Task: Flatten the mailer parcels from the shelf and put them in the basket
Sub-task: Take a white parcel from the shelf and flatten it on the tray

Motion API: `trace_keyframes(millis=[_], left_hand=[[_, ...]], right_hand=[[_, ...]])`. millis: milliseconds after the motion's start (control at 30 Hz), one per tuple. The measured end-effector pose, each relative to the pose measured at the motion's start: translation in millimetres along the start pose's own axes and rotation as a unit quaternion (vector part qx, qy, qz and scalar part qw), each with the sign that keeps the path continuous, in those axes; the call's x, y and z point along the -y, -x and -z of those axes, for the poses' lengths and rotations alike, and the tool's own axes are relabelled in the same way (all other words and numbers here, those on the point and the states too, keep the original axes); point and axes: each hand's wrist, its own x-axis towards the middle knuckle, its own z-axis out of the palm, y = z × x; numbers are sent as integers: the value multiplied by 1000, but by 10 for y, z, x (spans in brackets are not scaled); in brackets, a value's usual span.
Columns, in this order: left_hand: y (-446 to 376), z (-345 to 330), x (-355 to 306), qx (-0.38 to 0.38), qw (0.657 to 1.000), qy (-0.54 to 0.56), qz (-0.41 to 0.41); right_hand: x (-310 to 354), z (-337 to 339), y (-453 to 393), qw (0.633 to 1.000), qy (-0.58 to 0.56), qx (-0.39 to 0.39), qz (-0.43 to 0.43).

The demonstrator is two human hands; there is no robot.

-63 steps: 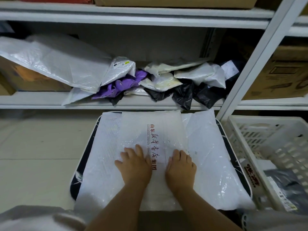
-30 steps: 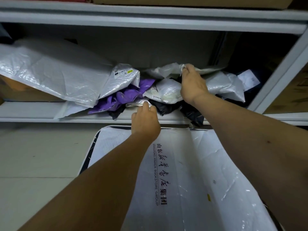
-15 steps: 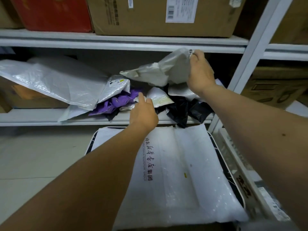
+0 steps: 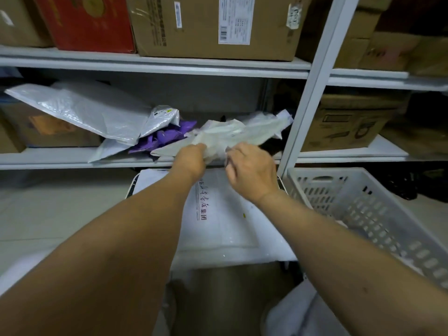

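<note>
Both hands are closed on one crumpled white mailer (image 4: 232, 135), which is held in the air just in front of the middle shelf (image 4: 72, 157) and above the far edge of the tabletop (image 4: 135, 184). Its lower left part is gripped by the left hand (image 4: 191, 161), and its lower edge a little further right is pinched by the right hand (image 4: 249, 170), fingers curled under the film. From the two hands the mailer runs up and to the right, so its long axis is seen to lie slantwise, the free end reaching toward the white upright post (image 4: 312, 93) of the rack. A flattened white mailer with printed characters (image 4: 218, 214) is spread on the tabletop directly below and nearer the body. The white basket (image 4: 363, 202) stands to the right, beside the right forearm, so the right hand is judged the nearer one for the drop. For the coming move the held mailer is expected to be drawn back and down, toward the body, and its slanted axis laid flat over the tabletop before pressing. More mailers, one purple (image 4: 167, 137) and one large silver-grey (image 4: 92, 110), are left on the shelf to the left of the hands
</note>
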Motion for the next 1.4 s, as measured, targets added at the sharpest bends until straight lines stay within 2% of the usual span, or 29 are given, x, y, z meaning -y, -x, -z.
trace_keyframes(millis=[167,267,433,567,667,733,767,833,867,900,967,1000,1100,1300,1400], left_hand=[[558,-162,356,71,996,60,4],[773,-215,602,116,993,25,23],[937,-267,862,137,988,11,68],[905,-345,1081,164,981,20,104],[836,-376,1249,184,969,36,161],[832,-371,1245,172,965,-5,200],[842,-380,1217,153,964,-51,211],[936,-467,1101,100,967,-150,179],[1010,-578,1026,70,973,-167,144],[1098,-738,962,44,979,-169,103],[1253,-1053,870,27,986,-160,45],[1297,-1206,845,34,988,-147,41],[1410,-1530,850,64,988,-121,66],[1435,-1820,991,79,986,-132,65],[1433,-1834,997,75,987,-132,54]], right_hand=[[499,-96,654,996,-24,53,68],[797,-198,888,988,-67,84,113],[1199,-439,1073,978,-119,94,144],[1400,-687,1243,964,-154,172,134],[1485,-783,1239,939,-216,239,122],[1456,-794,1137,941,-253,219,51],[1388,-823,1080,954,-235,184,7],[1149,-905,1020,982,-128,127,-60],[1013,-933,1021,983,-71,140,-97],[880,-962,1055,975,-22,185,-118],[655,-1040,1177,944,14,310,-114],[569,-1102,1259,926,16,364,-101],[441,-1218,1545,893,10,440,-93],[406,-1402,1790,879,4,465,-108],[402,-1401,1794,887,12,444,-123]])
